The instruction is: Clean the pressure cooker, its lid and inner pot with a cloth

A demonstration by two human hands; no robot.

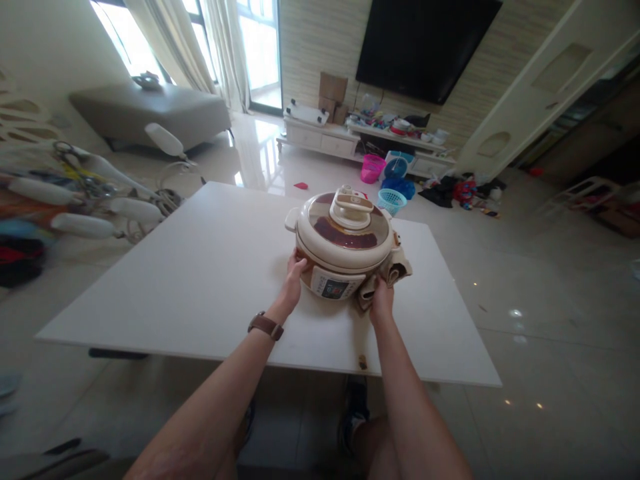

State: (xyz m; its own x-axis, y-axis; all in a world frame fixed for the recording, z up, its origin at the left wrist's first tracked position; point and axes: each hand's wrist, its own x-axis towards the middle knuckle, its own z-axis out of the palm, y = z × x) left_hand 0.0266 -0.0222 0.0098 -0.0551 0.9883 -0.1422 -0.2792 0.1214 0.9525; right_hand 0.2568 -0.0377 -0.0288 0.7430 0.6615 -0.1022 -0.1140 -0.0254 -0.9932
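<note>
A cream electric cooking pot stands on the white table, its glass lid on top with a cream knob handle. Dark reddish brown shows through the glass, and a control panel faces me. My left hand grips the pot's lower left side, thumb in front, the other fingers partly hidden behind it. At the pot's lower right, my right hand is closed on a bunched brown cloth, which lies against the pot's side. A watch with a brown strap is on my left wrist.
The white table has a small dark brown spot by its near edge. A white-armed lamp fixture is at the left. Beyond are baskets, a low TV cabinet and a grey bench.
</note>
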